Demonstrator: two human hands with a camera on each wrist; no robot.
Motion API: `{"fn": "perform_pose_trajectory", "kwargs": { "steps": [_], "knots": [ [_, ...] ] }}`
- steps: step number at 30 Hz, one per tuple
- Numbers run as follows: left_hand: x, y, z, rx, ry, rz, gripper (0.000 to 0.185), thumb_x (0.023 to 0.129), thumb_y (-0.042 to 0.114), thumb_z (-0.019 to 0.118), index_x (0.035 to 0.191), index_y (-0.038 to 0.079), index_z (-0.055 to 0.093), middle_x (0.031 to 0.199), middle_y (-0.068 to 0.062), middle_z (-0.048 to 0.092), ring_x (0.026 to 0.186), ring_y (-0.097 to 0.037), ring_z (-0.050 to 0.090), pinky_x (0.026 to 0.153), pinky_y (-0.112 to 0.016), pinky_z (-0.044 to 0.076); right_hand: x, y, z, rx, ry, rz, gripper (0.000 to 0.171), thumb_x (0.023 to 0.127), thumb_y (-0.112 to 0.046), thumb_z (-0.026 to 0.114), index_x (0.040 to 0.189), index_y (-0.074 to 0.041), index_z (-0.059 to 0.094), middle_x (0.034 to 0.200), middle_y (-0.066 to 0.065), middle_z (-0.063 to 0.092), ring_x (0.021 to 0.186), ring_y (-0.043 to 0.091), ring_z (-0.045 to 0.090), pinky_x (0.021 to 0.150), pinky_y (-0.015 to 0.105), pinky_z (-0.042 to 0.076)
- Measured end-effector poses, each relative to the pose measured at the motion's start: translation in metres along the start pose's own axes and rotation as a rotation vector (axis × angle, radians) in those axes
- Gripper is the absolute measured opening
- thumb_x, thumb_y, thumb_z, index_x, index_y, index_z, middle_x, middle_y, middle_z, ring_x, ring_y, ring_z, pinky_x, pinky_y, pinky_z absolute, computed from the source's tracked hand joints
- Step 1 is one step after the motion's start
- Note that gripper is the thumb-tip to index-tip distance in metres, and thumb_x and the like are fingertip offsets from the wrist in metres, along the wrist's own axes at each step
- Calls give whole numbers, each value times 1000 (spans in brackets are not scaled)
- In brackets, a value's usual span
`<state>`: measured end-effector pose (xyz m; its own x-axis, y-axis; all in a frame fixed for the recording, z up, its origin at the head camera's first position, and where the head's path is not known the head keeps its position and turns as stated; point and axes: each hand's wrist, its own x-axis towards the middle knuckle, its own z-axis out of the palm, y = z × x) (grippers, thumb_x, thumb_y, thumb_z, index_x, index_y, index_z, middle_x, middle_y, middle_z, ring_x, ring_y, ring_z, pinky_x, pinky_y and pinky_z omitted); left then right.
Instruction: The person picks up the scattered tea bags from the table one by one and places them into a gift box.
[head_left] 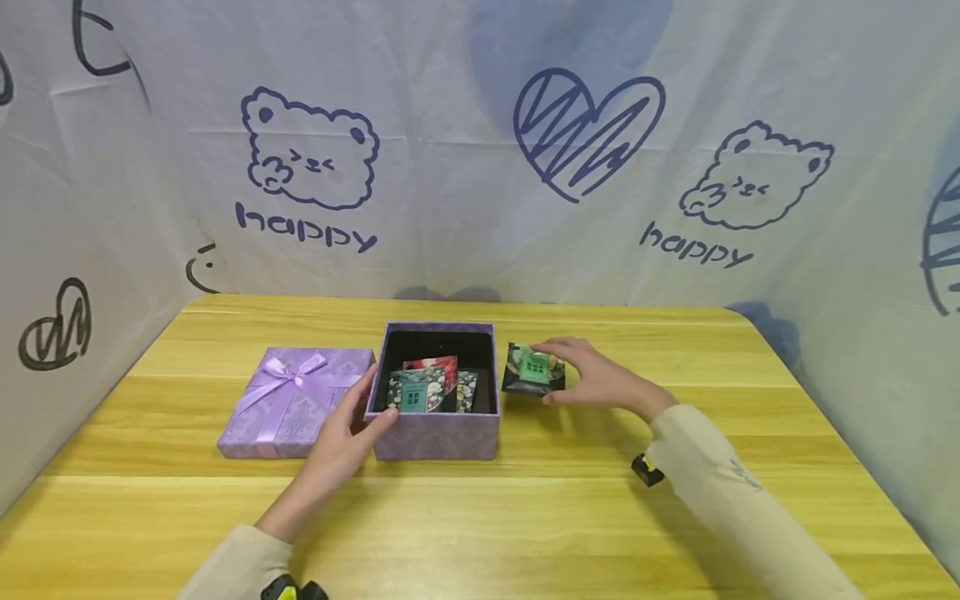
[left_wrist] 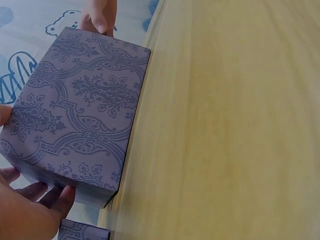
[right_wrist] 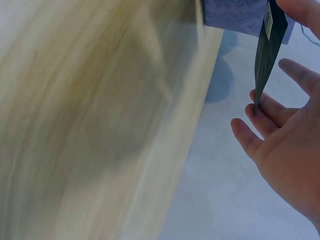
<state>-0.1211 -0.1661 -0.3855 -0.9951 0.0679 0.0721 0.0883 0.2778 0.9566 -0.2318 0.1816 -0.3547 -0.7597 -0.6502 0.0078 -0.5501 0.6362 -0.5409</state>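
A purple patterned gift box (head_left: 437, 437) with a dark inside stands on the table without its lid. Several flat sachets lie in it: a floral one with a teal label (head_left: 415, 393) in front, a red one (head_left: 448, 364) behind. My left hand (head_left: 347, 427) grips the box at its left front corner, thumb at the rim and fingers along the side. To the right of the box, my right hand (head_left: 592, 377) pinches a black sachet with a green label (head_left: 535, 367) by its edges. In the right wrist view this sachet (right_wrist: 268, 55) is seen nearly edge-on, above the table.
Left of the box lies its purple lid (head_left: 288, 408) with a ribbon bow, close behind my left hand. The wooden table (head_left: 570, 517) ends at a white cloth backdrop (head_left: 442, 208) with drawn bears and hearts.
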Motion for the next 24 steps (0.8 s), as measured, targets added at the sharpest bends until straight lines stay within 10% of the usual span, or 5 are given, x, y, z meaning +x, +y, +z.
{"fn": "perform_pose_trajectory", "kwargs": {
  "steps": [24],
  "knots": [
    [1, -3, 1, -4, 9, 25, 70, 97, 18, 60, 154, 8, 22, 150, -24, 33, 132, -39, 39, 107, -40, 36, -18, -27, -20, -5, 28, -46, 76, 81, -27, 75, 146, -8, 42, 151, 21, 31, 136, 42, 28, 106, 66, 27]
  ]
}}
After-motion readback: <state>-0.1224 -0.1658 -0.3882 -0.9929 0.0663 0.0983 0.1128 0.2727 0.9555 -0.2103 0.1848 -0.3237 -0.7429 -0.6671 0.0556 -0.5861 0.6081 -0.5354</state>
